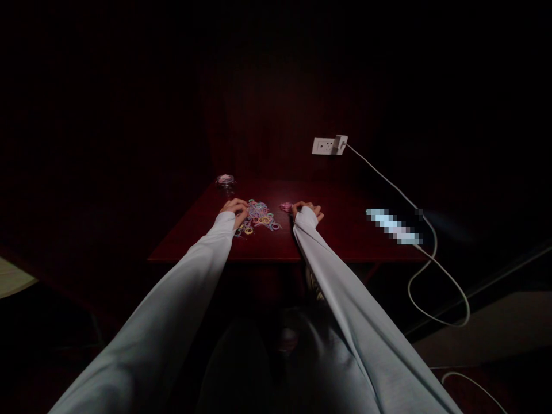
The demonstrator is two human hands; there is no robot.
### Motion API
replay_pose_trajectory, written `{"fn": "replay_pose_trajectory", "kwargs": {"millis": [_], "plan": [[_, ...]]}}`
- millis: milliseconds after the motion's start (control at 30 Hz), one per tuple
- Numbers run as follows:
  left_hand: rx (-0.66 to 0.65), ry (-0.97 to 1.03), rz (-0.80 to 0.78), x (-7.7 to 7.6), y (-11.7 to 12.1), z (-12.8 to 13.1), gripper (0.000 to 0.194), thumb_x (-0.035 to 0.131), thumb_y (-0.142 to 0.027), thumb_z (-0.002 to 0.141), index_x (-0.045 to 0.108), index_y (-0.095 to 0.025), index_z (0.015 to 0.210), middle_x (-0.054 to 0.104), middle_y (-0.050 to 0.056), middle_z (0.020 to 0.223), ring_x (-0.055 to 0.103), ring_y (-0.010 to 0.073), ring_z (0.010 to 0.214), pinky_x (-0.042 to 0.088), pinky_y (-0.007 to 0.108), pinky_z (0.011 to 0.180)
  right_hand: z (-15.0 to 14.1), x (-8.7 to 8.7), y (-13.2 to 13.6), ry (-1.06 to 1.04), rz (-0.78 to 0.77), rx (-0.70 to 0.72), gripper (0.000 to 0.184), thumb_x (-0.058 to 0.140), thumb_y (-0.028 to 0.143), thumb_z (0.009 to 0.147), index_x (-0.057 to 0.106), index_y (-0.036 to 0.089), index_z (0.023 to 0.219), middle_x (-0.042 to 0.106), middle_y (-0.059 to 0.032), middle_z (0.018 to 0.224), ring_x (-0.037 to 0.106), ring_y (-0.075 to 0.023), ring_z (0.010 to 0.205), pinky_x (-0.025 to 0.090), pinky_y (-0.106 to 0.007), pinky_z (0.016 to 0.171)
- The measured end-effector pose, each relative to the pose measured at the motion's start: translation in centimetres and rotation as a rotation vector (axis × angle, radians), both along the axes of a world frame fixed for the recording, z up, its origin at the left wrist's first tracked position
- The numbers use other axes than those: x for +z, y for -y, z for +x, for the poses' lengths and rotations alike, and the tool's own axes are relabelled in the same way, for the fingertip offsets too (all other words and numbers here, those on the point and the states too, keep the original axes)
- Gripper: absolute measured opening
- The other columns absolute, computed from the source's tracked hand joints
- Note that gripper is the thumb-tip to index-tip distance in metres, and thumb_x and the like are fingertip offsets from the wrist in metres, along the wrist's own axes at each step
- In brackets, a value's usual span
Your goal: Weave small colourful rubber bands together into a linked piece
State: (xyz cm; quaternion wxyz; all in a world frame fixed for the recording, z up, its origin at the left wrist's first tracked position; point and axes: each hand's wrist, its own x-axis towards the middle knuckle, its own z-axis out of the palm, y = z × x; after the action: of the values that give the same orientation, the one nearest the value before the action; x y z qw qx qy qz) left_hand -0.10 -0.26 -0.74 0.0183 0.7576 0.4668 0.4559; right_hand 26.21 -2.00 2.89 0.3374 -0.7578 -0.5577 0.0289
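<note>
A loose pile of small multicoloured hair ties (262, 214) lies on the dark red table. At the pile's left edge, my left hand (235, 209) rests with fingers bent and thumb apart, its fingertips touching the outer ties. A small bunch of pink hair ties (285, 207) sits to the right of the pile. My right hand (307, 211) is at this bunch's right end, fingers curled and fingertips pinched against it. Dim light and small size hide the fine detail of the fingertips.
A clear round container (225, 180) with a pale pink top stands at the table's back left. A lit, blurred-out phone (394, 226) lies on the right. Its white cable (388, 179) runs to a charger in the wall socket (323, 146). The table's front edge (259, 260) is near me.
</note>
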Motion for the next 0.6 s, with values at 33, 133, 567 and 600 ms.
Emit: {"fn": "replay_pose_trajectory", "kwargs": {"millis": [33,133,567,600], "plan": [[-0.009,0.0,-0.003,0.05,0.1,-0.02,0.026,0.062,-0.024,0.098,0.072,-0.024,0.075,0.08,0.004,0.117,0.07,0.0238,0.103,0.053,0.042,0.105,-0.01,-0.05,-0.04,0.005,0.001,-0.003,0.034,0.051,0.037,0.103,0.081,0.023,0.097,0.075,-0.0131,0.126,0.052,-0.035,0.121,0.032,-0.047,0.101],[0.013,0.023,-0.018,0.13,0.18,0.03,0.026,0.062,-0.024,0.096,0.07,-0.023,0.071,0.081,0.005,0.113,0.07,0.0246,0.101,0.053,0.044,0.106,-0.04,-0.13,-0.16,0.019,-0.008,-0.029,0.035,0.049,0.037,0.103,0.081,0.022,0.097,0.075,-0.0141,0.128,0.052,-0.0365,0.123,0.033,-0.049,0.103],[0.049,0.044,-0.046,0.04,-0.3,0.39,0.025,0.063,-0.026,0.093,0.069,-0.024,0.068,0.082,0.004,0.108,0.068,0.0235,0.094,0.054,0.041,0.099,0.49,-0.6,-0.75,-0.124,0.049,-0.083,0.031,0.049,0.031,0.102,0.078,0.023,0.11,0.073,-0.0166,0.132,0.054,-0.0386,0.13,0.035,-0.054,0.106],[0.06,0.046,-0.048,0.03,-0.35,0.42,0.024,0.063,-0.025,0.093,0.069,-0.024,0.069,0.082,0.003,0.108,0.068,0.0235,0.095,0.054,0.041,0.098,0.47,-0.52,-0.76,-0.145,0.052,-0.095,0.033,0.048,0.029,0.102,0.078,0.023,0.116,0.072,-0.017,0.133,0.054,-0.0383,0.13,0.035,-0.054,0.107]]}}
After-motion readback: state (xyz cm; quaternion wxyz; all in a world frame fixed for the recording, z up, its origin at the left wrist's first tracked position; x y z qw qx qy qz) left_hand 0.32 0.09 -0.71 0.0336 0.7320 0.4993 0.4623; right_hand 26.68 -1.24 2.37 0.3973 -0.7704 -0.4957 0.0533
